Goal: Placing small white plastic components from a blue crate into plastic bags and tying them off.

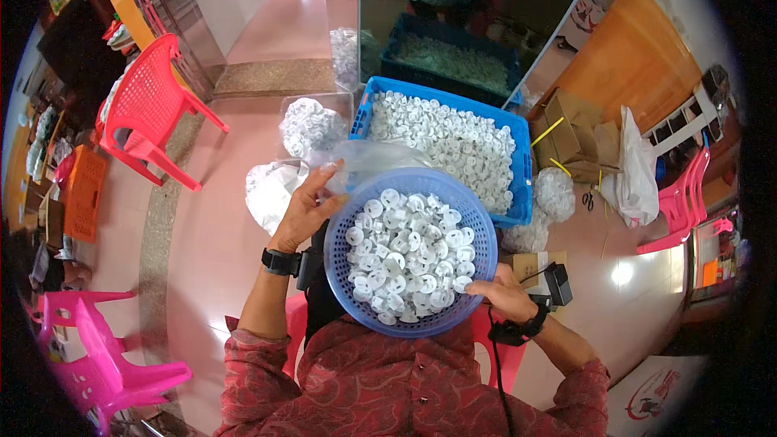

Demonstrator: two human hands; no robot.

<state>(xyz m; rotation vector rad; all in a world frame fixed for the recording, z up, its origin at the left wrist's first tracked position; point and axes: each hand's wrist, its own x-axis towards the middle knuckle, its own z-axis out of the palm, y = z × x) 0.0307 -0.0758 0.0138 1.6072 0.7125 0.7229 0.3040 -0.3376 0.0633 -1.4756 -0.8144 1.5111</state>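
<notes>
No lettering can be read clearly. At four o'clock, a red and dark printed mark stands on a pale panel, too small and slanted to make out.

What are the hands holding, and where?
The right hand grips the blue colander by its rim. The left hand is at the left end of a clear plastic bag, its grip unclear.

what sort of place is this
Probably a small workshop, perhaps in a home: loose white parts heap a basket and lie in a blue crate, with plastic chairs standing around.
</notes>
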